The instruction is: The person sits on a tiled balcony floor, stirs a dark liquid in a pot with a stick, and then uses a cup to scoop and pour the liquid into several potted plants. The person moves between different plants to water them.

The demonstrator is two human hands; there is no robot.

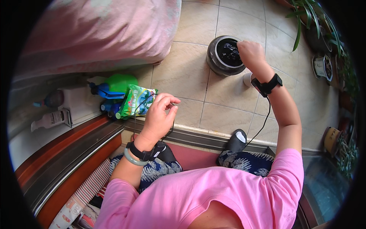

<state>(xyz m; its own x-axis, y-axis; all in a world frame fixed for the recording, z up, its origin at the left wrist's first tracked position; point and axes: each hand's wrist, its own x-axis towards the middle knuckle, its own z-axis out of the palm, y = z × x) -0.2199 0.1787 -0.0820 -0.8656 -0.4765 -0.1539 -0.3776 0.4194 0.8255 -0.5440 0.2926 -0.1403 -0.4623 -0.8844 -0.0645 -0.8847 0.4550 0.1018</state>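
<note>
A wide dark jar with a pale rim stands on the floor tiles, dark liquid glinting inside it. My right hand is curled at the jar's right rim; its fingers are turned away, so anything held is hidden. Partly beneath my right wrist stands a white cup. My left hand hovers over the doorsill with loosely bent fingers. A thin black cable loops up to those fingers, but whether they grip it is unclear. Behind the left hand lies a green printed plastic packet.
Spray bottles with a blue trigger head crowd the left wall. A pink cloth cover drapes at upper left. Potted plants line the right side. The metal door track crosses before my feet. Another cable hangs from the right wristband.
</note>
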